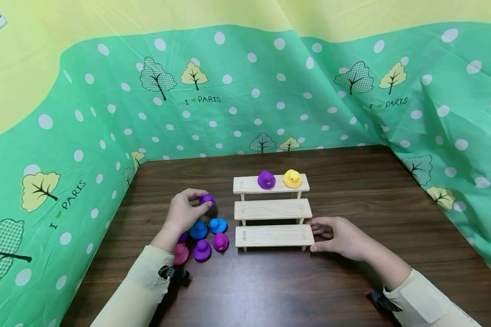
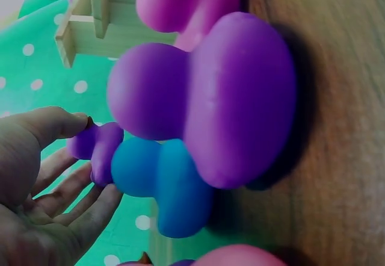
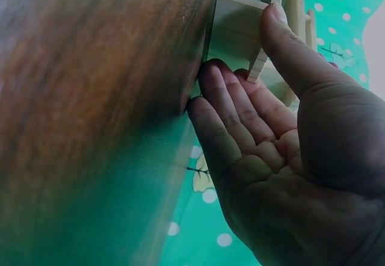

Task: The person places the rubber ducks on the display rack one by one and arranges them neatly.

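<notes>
My left hand (image 1: pixel 185 210) holds a small purple rubber duck (image 1: pixel 207 201) between thumb and fingers, above a group of ducks left of a wooden stepped shelf (image 1: pixel 273 210). In that group lie a blue duck (image 1: pixel 198 230), another blue duck (image 1: pixel 218 225), a purple duck (image 1: pixel 202 250), a magenta duck (image 1: pixel 220 242) and a pink duck (image 1: pixel 180 254). Another purple one is partly hidden by the left wrist. At the right end of the lowest step, my right hand (image 3: pixel 264 133) grips the shelf, thumb at its front corner and fingers behind.
On the top step sit a purple duck (image 1: pixel 266 180) and a yellow duck (image 1: pixel 292 179). Everything stands on a dark wooden table (image 1: pixel 245 290). A green dotted cloth (image 1: pixel 237 91) with tree prints rises behind and along both sides.
</notes>
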`<act>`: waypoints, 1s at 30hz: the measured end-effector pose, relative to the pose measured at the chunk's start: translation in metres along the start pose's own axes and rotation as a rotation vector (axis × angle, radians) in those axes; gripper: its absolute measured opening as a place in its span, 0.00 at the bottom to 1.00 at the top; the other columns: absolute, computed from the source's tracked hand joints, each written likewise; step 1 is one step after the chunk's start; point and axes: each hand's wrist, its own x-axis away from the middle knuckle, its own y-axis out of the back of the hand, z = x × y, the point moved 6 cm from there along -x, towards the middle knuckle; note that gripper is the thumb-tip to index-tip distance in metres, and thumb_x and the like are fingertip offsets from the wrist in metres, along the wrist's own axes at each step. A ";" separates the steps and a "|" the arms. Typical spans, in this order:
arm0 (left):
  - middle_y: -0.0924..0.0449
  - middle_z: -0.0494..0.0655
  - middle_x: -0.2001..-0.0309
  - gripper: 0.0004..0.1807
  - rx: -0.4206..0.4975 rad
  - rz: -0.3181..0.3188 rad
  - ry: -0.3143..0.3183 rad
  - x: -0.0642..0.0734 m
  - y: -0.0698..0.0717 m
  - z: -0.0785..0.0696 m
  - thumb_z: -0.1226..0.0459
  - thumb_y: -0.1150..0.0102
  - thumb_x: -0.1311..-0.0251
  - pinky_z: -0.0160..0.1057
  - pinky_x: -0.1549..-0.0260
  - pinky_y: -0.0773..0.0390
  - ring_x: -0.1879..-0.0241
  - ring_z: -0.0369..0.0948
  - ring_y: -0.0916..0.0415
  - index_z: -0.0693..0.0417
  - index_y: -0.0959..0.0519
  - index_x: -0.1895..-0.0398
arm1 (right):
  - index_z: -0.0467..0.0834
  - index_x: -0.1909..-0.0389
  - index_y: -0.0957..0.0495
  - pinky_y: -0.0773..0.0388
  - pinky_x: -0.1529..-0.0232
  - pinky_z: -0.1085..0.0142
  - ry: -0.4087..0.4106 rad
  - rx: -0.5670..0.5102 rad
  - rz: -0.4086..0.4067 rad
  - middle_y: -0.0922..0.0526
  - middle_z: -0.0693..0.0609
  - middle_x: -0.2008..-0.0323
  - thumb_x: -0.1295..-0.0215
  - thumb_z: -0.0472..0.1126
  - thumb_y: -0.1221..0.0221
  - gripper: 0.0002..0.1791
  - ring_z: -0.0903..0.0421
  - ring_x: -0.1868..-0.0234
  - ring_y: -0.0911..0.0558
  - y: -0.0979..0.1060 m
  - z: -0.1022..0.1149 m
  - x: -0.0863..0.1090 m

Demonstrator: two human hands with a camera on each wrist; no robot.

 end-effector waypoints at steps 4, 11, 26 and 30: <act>0.14 0.53 0.47 0.15 0.036 -0.018 -0.018 -0.001 0.005 -0.006 0.66 0.24 0.39 0.49 0.48 0.14 0.51 0.51 0.13 0.58 0.13 0.50 | 0.39 0.38 0.20 0.15 0.48 0.62 0.005 -0.004 -0.001 0.14 0.50 0.48 0.44 0.44 0.21 0.34 0.51 0.47 0.15 0.000 0.000 0.001; 0.15 0.51 0.46 0.14 0.086 -0.024 -0.029 -0.003 0.011 -0.015 0.67 0.25 0.39 0.50 0.47 0.14 0.50 0.49 0.14 0.58 0.13 0.50 | 0.39 0.37 0.21 0.15 0.48 0.61 0.002 -0.014 0.002 0.14 0.49 0.47 0.44 0.45 0.21 0.34 0.51 0.46 0.15 -0.001 0.001 0.001; 0.16 0.52 0.44 0.17 0.162 -0.021 -0.135 -0.008 0.009 -0.051 0.69 0.26 0.38 0.50 0.46 0.15 0.49 0.49 0.14 0.60 0.14 0.45 | 0.39 0.38 0.20 0.15 0.48 0.61 -0.002 -0.004 -0.001 0.14 0.50 0.48 0.44 0.45 0.21 0.34 0.52 0.47 0.15 0.000 0.001 0.001; 0.16 0.51 0.44 0.17 0.174 -0.022 -0.153 -0.010 0.007 -0.059 0.68 0.26 0.37 0.49 0.45 0.15 0.48 0.49 0.15 0.59 0.13 0.46 | 0.39 0.37 0.20 0.15 0.48 0.62 -0.001 -0.002 -0.001 0.14 0.51 0.48 0.44 0.45 0.21 0.34 0.52 0.47 0.15 0.000 0.002 0.001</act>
